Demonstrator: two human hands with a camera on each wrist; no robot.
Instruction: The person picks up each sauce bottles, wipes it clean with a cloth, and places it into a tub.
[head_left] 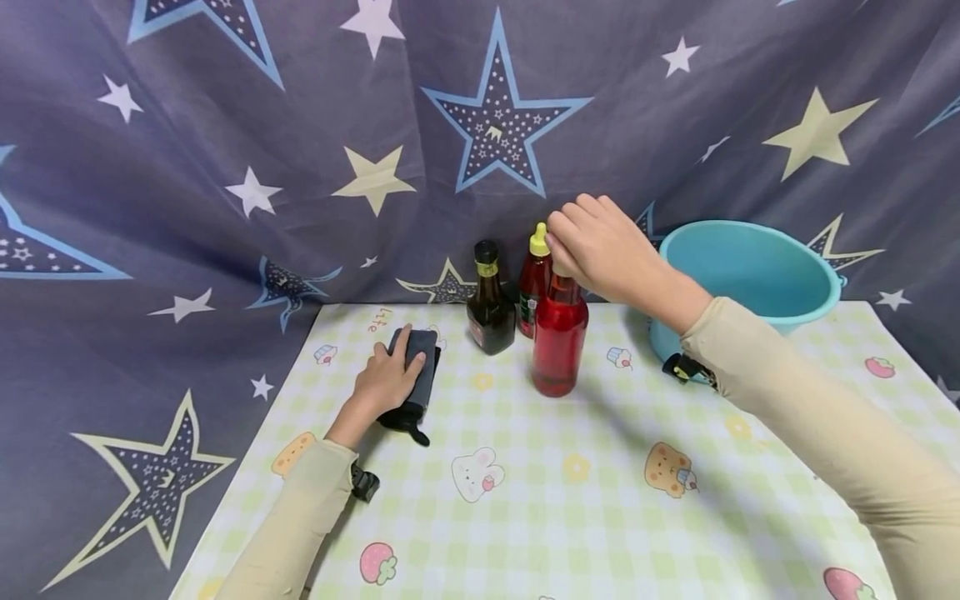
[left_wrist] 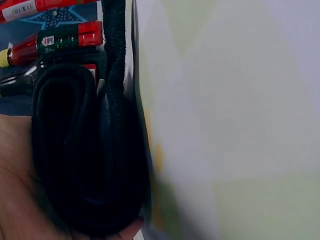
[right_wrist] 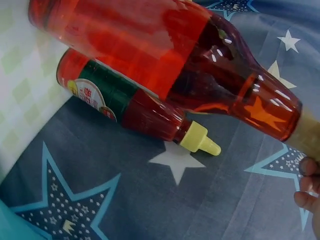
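Note:
My left hand (head_left: 387,380) lies over a dark rolled cloth (head_left: 424,360) at the table's back left, fingers and thumb spread across its sides. A black strap sticks out at the roll's near end. In the left wrist view the roll (left_wrist: 122,155) shows its folded layers, with a fingertip curled at its lower edge. My right hand (head_left: 603,250) grips the top of a tall bottle of red liquid (head_left: 558,342), which stands upright. Its tan cap (right_wrist: 306,132) shows beside my fingers in the right wrist view. Whether the bottle's base touches the table is unclear.
A dark sauce bottle (head_left: 491,312) and a red sauce bottle with a yellow nozzle (head_left: 539,242) stand just behind, by the star-patterned curtain (head_left: 315,100). At the back right is a blue bucket (head_left: 750,267), partly behind my right forearm. A checked cloth (head_left: 525,533) covers the table.

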